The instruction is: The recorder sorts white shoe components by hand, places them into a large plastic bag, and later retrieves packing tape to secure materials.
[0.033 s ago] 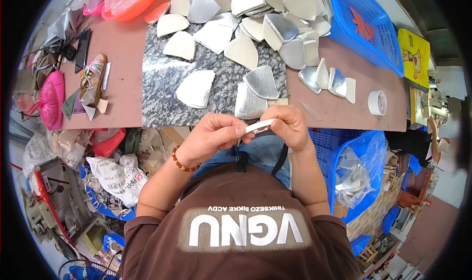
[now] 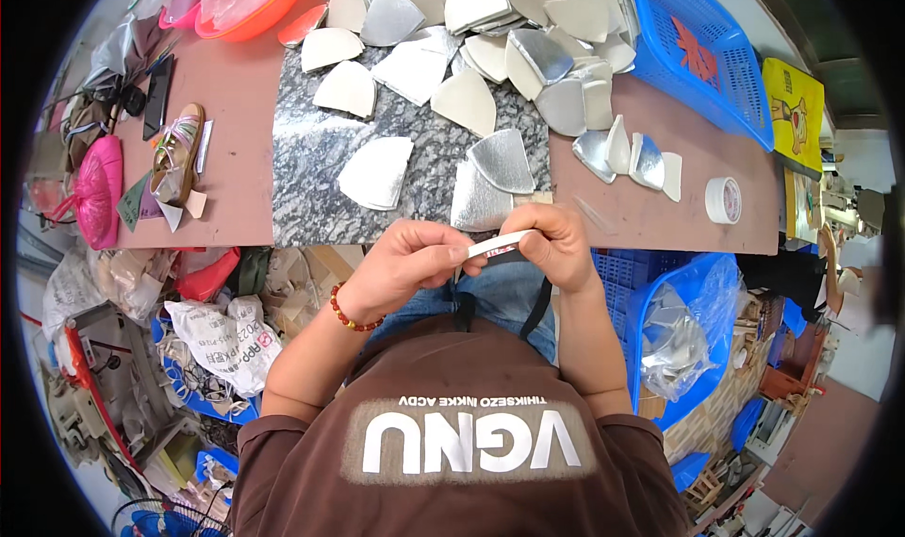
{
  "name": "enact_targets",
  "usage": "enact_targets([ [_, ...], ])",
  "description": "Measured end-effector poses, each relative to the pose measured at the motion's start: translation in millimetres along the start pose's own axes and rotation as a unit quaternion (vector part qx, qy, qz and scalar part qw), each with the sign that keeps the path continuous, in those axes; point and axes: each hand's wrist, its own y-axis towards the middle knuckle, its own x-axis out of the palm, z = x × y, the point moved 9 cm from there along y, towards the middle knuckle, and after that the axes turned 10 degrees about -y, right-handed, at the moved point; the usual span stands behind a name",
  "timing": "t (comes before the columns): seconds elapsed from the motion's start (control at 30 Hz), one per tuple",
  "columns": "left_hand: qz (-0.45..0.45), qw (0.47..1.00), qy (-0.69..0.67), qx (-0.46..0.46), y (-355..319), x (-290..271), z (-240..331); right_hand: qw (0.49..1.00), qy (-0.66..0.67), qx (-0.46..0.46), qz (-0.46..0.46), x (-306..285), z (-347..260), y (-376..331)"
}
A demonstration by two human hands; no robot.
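Observation:
A thin white curved piece (image 2: 498, 244) is seen edge-on in front of my body, with some red marking under its edge. My left hand (image 2: 420, 258) pinches one end of it, thumb along the near side. At the other end my right hand (image 2: 554, 245) grips it between thumb and curled fingers. Just beyond my hands, two silver foil fan-shaped pieces (image 2: 501, 160) overlap at the edge of the marbled slab (image 2: 316, 174). A small stack of white fan-shaped pieces (image 2: 376, 172) lies to their left.
A heap of white and silver pieces (image 2: 464, 100) covers the slab's far part. To the right are a white tape roll (image 2: 723, 200) and a blue basket (image 2: 754, 94). At left stands a sandal (image 2: 179, 155). A blue tub (image 2: 650, 396) sits below the table.
The white piece has tilted slightly in my fingers, and more of the red marking shows beneath its edge. Both hands keep their hold.

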Motion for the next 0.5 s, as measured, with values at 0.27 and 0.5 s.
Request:
enact_targets([
  [0.27,0.005,0.998,0.015,0.065,-9,-17,8,0.996,0.028,-0.037,0.081,-6,8,14],
  [0.5,0.028,0.996,0.069,0.047,-14,-12,16,0.994,-0.074,-0.051,0.055,3,-6,21],
])
